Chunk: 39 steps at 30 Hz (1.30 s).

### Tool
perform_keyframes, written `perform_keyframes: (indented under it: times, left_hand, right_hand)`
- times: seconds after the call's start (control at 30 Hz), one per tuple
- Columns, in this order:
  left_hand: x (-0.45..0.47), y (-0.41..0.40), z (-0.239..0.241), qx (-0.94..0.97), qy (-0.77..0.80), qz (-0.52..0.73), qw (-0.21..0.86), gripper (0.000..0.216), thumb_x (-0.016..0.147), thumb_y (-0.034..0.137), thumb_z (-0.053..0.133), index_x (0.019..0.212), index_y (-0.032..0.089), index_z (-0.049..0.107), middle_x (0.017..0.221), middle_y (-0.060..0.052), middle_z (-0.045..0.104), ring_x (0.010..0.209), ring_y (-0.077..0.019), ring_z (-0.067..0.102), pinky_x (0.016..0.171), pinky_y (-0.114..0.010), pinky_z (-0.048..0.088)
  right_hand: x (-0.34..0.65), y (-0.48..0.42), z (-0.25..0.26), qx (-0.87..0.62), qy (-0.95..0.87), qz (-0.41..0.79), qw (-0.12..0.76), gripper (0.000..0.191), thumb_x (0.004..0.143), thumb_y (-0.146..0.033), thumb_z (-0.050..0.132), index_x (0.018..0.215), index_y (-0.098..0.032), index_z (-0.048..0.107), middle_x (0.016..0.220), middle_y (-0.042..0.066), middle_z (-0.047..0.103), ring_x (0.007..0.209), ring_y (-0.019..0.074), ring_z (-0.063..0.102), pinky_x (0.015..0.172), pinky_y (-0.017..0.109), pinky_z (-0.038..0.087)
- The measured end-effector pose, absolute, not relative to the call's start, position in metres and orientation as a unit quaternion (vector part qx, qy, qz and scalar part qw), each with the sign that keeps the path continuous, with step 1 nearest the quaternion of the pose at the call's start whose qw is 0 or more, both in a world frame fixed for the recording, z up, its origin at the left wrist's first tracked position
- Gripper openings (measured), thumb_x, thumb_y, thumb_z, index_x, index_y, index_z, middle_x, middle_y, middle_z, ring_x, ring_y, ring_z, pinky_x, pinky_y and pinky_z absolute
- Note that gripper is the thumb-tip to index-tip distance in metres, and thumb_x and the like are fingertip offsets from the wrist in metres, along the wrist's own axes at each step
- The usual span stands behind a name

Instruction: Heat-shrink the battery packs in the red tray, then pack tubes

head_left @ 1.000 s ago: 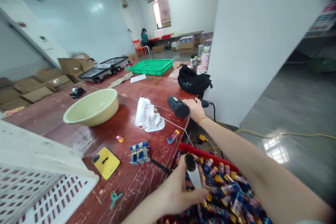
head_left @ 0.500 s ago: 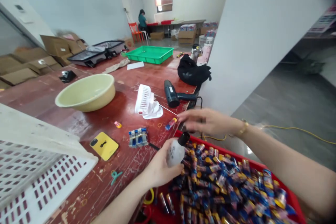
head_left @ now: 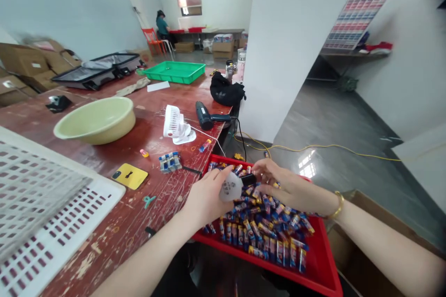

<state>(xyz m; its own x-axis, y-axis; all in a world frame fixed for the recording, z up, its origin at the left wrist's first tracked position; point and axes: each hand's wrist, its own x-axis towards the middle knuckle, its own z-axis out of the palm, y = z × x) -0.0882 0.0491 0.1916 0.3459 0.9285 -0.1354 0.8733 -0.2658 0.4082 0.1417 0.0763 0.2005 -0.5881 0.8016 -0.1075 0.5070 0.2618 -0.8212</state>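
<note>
My left hand (head_left: 204, 199) is wrapped round a small white bottle (head_left: 231, 189) with a black cap (head_left: 248, 179), held over a red tray (head_left: 315, 269). My right hand (head_left: 285, 186) has its fingers closed on that black cap. The tray holds several small blue and gold tubes (head_left: 265, 232) in a heap. It sits at the edge of a red wooden table (head_left: 114, 148).
On the table lie a black hair dryer (head_left: 205, 116), a white fan (head_left: 176, 125), a cream basin (head_left: 94, 119), a yellow phone (head_left: 130, 176), a pack of tubes (head_left: 169, 162), a white crate (head_left: 42, 204) and a green tray (head_left: 174, 71). A person sits far back.
My right hand left the hair dryer on the table, drew back and closed on the bottle's cap. My left hand raised and tilted the bottle over the tray.
</note>
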Motion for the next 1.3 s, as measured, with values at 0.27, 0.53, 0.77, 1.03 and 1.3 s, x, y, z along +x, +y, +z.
perform_keyframes:
  times: [0.27, 0.53, 0.77, 1.03, 1.3]
  left_hand:
    - [-0.079, 0.010, 0.208, 0.811, 0.527, 0.075, 0.245, 0.084, 0.065, 0.031, 0.072, 0.143, 0.026, 0.040, 0.129, -0.006, 0.057, 0.118, -0.0279, 0.056, 0.101, -0.039, 0.045]
    - [-0.086, -0.023, 0.213, 0.819, 0.487, 0.112, 0.282, 0.087, 0.065, 0.034, 0.074, 0.145, 0.025, 0.040, 0.133, -0.008, 0.057, 0.120, -0.0288, 0.054, 0.104, -0.040, 0.043]
    - [-0.106, -0.048, 0.219, 0.696, 0.463, 0.124, 0.534, 0.076, 0.061, 0.037, 0.078, 0.133, 0.028, 0.054, 0.115, -0.002, 0.067, 0.101, -0.0229, 0.065, 0.089, -0.032, 0.050]
    - [-0.119, -0.080, 0.214, 0.666, 0.289, -0.020, 0.688, 0.065, 0.060, 0.036, 0.081, 0.121, 0.024, 0.063, 0.095, 0.004, 0.068, 0.092, -0.0229, 0.067, 0.079, -0.029, 0.053]
    - [-0.114, -0.097, 0.192, 0.685, 0.366, -0.058, 0.627, 0.051, 0.063, 0.039, 0.076, 0.111, 0.026, 0.065, 0.093, 0.002, 0.068, 0.089, -0.0227, 0.066, 0.076, -0.030, 0.053]
  right_hand:
    - [0.149, 0.017, 0.201, -0.452, -0.724, 0.478, 0.207, 0.034, 0.094, -0.052, 0.043, 0.103, -0.021, 0.052, 0.082, 0.004, 0.066, 0.065, 0.0158, 0.061, 0.065, 0.031, 0.049]
    - [0.140, -0.026, 0.209, -0.517, -0.735, 0.393, 0.193, 0.045, 0.096, -0.056, 0.031, 0.089, -0.021, 0.058, 0.074, 0.006, 0.066, 0.065, 0.0200, 0.062, 0.062, 0.033, 0.050]
    - [0.140, -0.048, 0.200, -0.438, -0.812, 0.322, 0.213, 0.030, 0.094, -0.048, 0.044, 0.111, -0.026, 0.055, 0.080, 0.004, 0.071, 0.069, 0.0209, 0.069, 0.053, 0.029, 0.055]
    - [0.107, -0.095, 0.205, -0.236, -0.902, 0.107, 0.346, 0.018, 0.090, -0.026, 0.052, 0.105, -0.030, 0.060, 0.076, 0.001, 0.073, 0.064, 0.0192, 0.069, 0.059, 0.031, 0.056]
    - [0.097, -0.109, 0.184, -0.326, -0.889, 0.150, 0.285, 0.025, 0.094, -0.023, 0.045, 0.118, -0.023, 0.054, 0.088, 0.006, 0.073, 0.074, 0.0209, 0.070, 0.065, 0.033, 0.056]
